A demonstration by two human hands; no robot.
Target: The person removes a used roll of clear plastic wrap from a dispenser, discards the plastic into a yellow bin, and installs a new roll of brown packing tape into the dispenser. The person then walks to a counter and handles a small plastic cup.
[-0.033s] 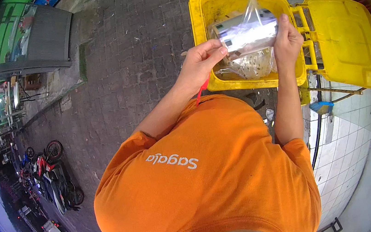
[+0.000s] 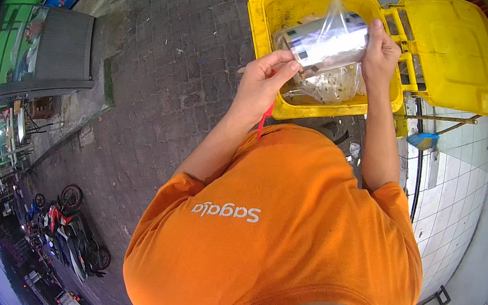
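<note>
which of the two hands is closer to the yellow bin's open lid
The right hand, holding the end of the shiny item nearest the lid; the left hand holds its opposite end.

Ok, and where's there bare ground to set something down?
The widest free patch is the paving, between the yellow bin on the right and the grey cabinet and motorbikes on the left. The bin's mouth is crowded: left hand and right hand holding a shiny item amid clear plastic.

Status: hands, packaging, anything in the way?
Left hand, right hand holding shiny silvery packaging. Packaging over open yellow bin. Clear plastic bunched alongside.
</note>
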